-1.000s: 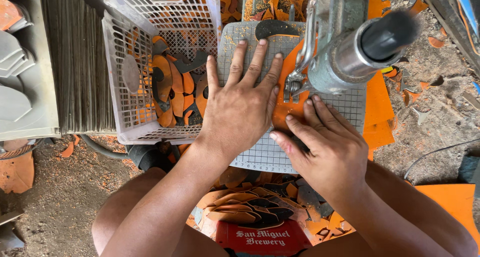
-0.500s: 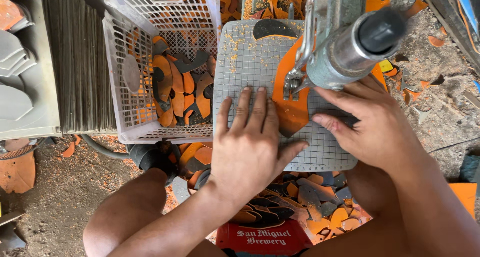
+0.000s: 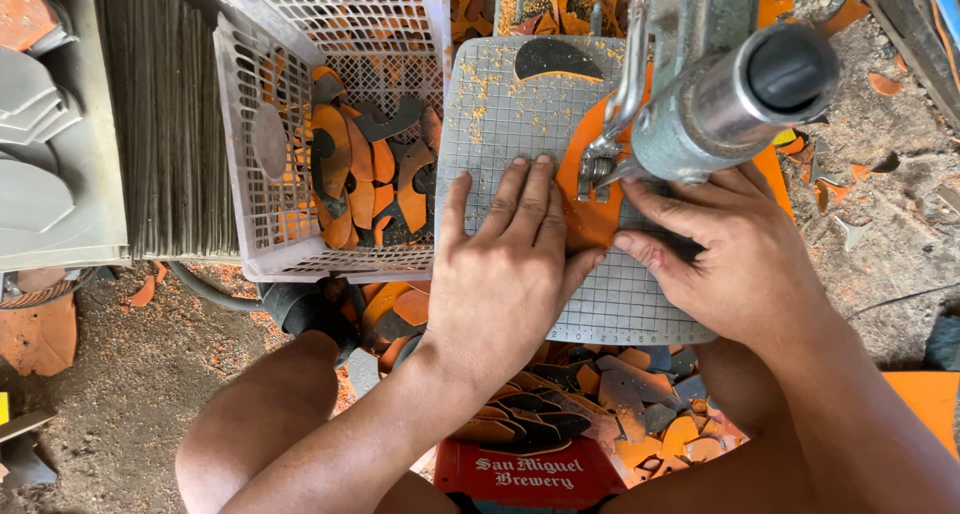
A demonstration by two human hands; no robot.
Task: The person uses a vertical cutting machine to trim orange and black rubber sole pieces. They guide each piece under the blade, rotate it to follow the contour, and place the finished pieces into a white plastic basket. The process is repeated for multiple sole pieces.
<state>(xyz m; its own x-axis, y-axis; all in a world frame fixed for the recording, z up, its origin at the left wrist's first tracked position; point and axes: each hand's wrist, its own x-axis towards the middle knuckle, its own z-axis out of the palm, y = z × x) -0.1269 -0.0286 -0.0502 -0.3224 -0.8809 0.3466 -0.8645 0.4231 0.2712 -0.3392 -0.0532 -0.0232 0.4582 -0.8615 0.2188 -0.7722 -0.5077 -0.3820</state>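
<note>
The gridded grey cutting mat (image 3: 500, 104) is lying flat as the work surface, with a dark crescent-shaped offcut (image 3: 558, 58) sitting near its far edge. Just beside the mat's left edge, a white plastic basket (image 3: 262, 49) is holding a heap of orange and dark cut pieces (image 3: 362, 164). A grey metal machine arm (image 3: 735, 89) is reaching over the mat's right half, its tip standing over an orange sheet (image 3: 582, 199). This orange sheet is lying flat on the mat, near the middle toward the right edge, partly hidden under the machine. The left hand (image 3: 505, 274) is pressing down flat on the mat with fingers spread apart, its thumb touching the sheet's near edge. The right hand (image 3: 735, 244) is resting by the mat's right edge, fingers stretched out and pressing the sheet, not closed around anything. More orange and dark scraps (image 3: 610, 394) are piling below the mat's near edge, above a red crate (image 3: 530, 474).
</note>
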